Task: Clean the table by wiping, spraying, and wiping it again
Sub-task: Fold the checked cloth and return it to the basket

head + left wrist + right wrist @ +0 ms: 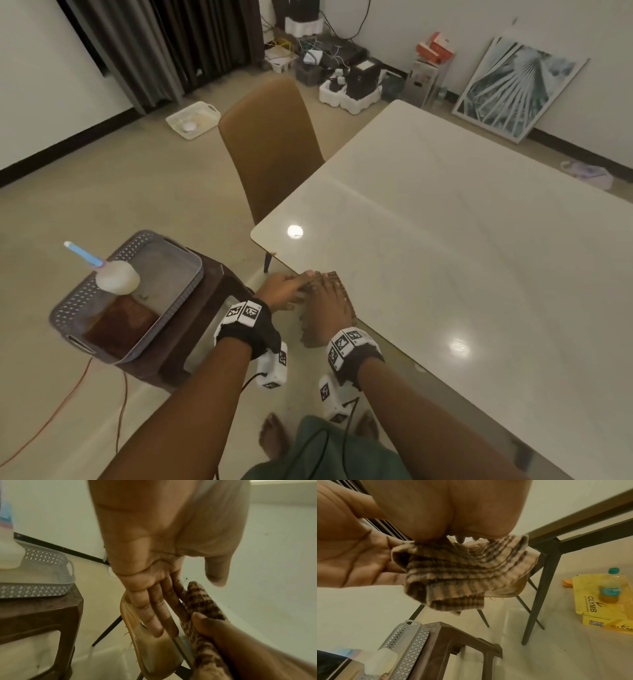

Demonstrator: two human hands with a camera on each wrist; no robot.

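A brown checked cloth (313, 334) hangs at the near left edge of the white table (445, 240), just off the tabletop. My right hand (325, 305) grips it from above, and the cloth (453, 572) droops in folds below that palm. My left hand (287, 289) lies beside it with fingers (154, 608) straight against the cloth (202, 601) and the thumb held apart. A white spray bottle (116, 277) with a blue nozzle stands in a grey basket (191, 260) to the left.
The basket sits on a brown stool (212, 308) left of my hands. A tan chair (270, 144) stands at the table's left corner. Under the table lie a yellow box (590, 608) and a bottle (609, 588). Boxes and cables line the back wall.
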